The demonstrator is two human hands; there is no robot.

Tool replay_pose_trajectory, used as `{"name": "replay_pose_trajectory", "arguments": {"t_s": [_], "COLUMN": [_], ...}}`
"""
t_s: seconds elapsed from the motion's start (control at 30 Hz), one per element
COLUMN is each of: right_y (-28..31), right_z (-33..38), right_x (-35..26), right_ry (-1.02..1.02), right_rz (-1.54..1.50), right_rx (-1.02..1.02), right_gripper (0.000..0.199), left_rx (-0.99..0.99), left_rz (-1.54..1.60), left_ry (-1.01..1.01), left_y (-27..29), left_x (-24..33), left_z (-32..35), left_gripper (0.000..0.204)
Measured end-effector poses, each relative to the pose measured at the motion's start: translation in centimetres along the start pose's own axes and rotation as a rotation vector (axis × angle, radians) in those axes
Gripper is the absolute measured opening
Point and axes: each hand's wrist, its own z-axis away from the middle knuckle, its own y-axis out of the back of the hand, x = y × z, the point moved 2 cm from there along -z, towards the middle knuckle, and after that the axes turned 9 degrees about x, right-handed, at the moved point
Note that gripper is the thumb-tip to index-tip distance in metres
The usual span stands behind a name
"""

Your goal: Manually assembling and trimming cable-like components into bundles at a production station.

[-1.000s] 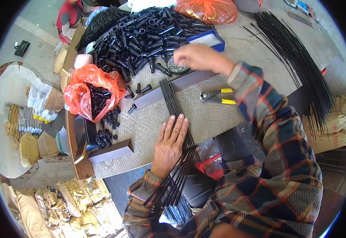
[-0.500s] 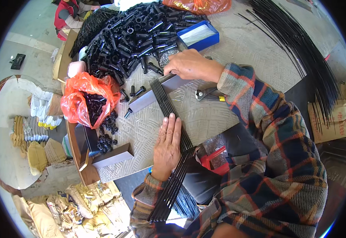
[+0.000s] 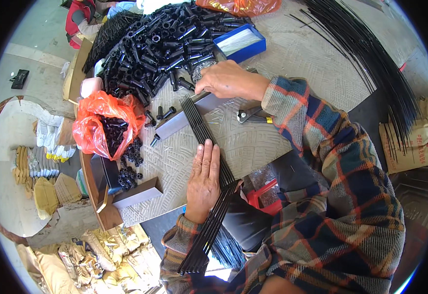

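While the left hand (image 3: 203,179) presses flat, fingers extended, on the black rod bundle (image 3: 209,142), the right hand (image 3: 231,81) grips the grey bar (image 3: 187,116): rods light, springy, slippery; best pinned mid-length.

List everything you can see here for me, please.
thin rods: one flat row, black, under the left hand
grey bar: one, across the rods' far end
short tubes: large pile, black, far side of the table
orange bag: one, holding black parts, left
blue box: one, by the tube pile
pliers: one, yellow-handled, beside the right sleeve
long rod bundle: one, black, far right
left hand: flat on the rods
right hand: on the bar's end
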Motion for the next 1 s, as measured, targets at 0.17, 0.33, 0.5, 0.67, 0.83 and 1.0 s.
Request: {"name": "replay_pose_trajectory", "arguments": {"t_s": [0.17,0.33,0.5,0.67,0.83,1.0], "right_y": [-0.3,-0.7,-0.8,-1.1,-0.3,0.1], "right_z": [-0.1,-0.6,-0.7,-0.9,-0.6,-0.8], "right_x": [0.0,-0.6,-0.6,-1.0,-0.1,-0.4], "right_ry": [0.05,0.141,0.138,0.157,0.067,0.124], "right_rz": [-0.002,-0.001,0.001,0.06,0.109,0.029], "right_rx": [0.046,0.071,0.055,0.004,0.052,0.019], "right_gripper": [0.016,0.016,0.013,0.01,0.004,0.005], "left_rx": [0.007,0.004,-0.012,0.013,0.023,0.03], "left_rz": [-0.018,-0.014,-0.009,0.08,0.019,0.032], "left_ry": [-0.023,-0.005,-0.007,-0.005,-0.025,-0.026], "left_y": [-0.4,0.0,0.3,1.1,0.7,0.7], "left_x": [-0.4,-0.1,-0.1,0.1,-0.1,-0.1], "left_z": [0.2,0.0,0.0,-0.2,0.2,0.3], "left_gripper": [0.056,0.057,0.06,0.071,0.08,0.082]}}
